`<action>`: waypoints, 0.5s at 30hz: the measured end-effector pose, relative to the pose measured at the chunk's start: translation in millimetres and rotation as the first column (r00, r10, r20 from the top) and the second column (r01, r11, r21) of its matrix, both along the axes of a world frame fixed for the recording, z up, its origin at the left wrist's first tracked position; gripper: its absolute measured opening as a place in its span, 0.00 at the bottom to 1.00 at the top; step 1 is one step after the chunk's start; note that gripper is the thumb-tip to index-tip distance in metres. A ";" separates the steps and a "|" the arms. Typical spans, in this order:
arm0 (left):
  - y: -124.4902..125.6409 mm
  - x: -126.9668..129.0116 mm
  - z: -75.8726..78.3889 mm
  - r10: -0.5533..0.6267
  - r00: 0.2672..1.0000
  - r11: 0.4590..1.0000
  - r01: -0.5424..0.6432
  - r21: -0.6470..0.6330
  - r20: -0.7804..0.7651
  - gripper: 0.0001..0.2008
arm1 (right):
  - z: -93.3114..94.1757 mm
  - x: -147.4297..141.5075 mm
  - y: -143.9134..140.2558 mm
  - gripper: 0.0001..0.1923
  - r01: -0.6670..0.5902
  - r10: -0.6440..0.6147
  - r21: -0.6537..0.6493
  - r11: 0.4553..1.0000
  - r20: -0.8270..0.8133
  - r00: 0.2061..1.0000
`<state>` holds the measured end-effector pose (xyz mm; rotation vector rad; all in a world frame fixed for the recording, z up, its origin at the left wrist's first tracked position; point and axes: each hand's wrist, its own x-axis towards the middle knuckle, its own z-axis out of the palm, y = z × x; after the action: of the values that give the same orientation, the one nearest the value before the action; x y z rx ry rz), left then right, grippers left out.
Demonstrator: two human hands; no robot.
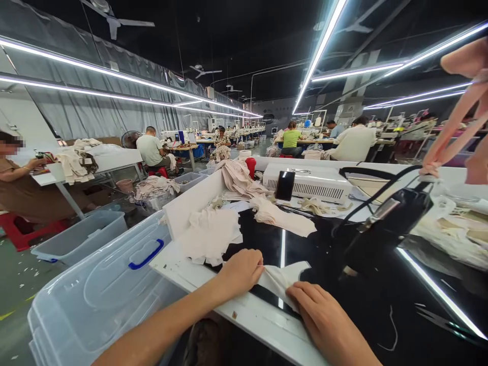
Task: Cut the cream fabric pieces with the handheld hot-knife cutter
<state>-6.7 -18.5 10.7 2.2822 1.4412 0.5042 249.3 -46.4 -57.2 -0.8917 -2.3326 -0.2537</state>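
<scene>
A small cream fabric piece (286,276) lies on the glossy black table top (324,259), between my two hands. My left hand (244,270) is closed on its left edge, with the fingers curled and the thumb against the cloth. Fingers stretched out, my right hand (315,305) lies flat on the piece's lower right side. Just beyond the left hand is a spread pile of cream fabric pieces (213,231). Another stack of cut pieces (284,217) lies farther back on the black surface.
A phone (285,185) leans on a white vented machine (308,180). At right stands a dark device (392,218) with cables; small snips (442,321) lie near the right edge. A lidded plastic bin (102,290) stands at left. Several people sit at sewing tables behind.
</scene>
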 end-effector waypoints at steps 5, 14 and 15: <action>11.5 -3.6 -0.1 -0.007 0.987 0.994 0.025 -0.109 0.163 0.06 | 7.4 -1.4 -4.1 0.17 0.014 -0.013 -0.037 0.999 0.027 1.000; 36.7 -31.9 -7.1 0.036 0.987 0.999 -0.034 -0.012 0.159 0.17 | 6.5 -6.5 -10.7 0.17 0.039 -0.042 -0.079 0.996 -0.031 0.999; 34.7 -33.3 -5.8 0.049 0.988 0.998 -0.055 0.038 0.148 0.18 | 7.8 -5.8 -11.6 0.17 0.037 -0.041 -0.091 0.995 -0.038 0.998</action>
<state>-40.0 16.2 4.9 2.1934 1.4327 0.7084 243.5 -58.0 -49.5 -0.9779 -2.3074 -0.1466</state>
